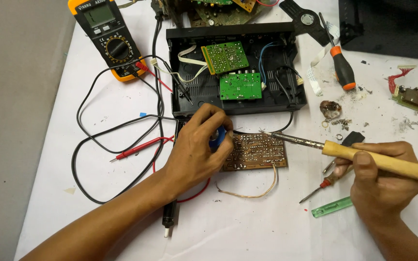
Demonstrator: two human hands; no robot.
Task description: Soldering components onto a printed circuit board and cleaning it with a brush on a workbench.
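Left hand [197, 150]: I pin the brown circuit board [256, 152] steady, grip clenched on a blue part [217, 137].
Right hand [380, 181]: my grip grasps the soldering iron [359, 153], tip at the board's edge.

Your left hand [197, 150] rests on the left end of a brown circuit board [256, 152], solder side up, fingers curled round a small blue object [217, 137]. Your right hand [380, 181] grips the wooden handle of a soldering iron [359, 153], whose metal tip reaches the board's upper right edge. Just behind the board sits an open black case [238, 99] holding two green boards [232, 70]. A yellow multimeter [107, 36] lies at far left, its red probe [136, 149] beside your left wrist. An orange-handled screwdriver [339, 65] lies to the right of the case on the white table [267, 227].
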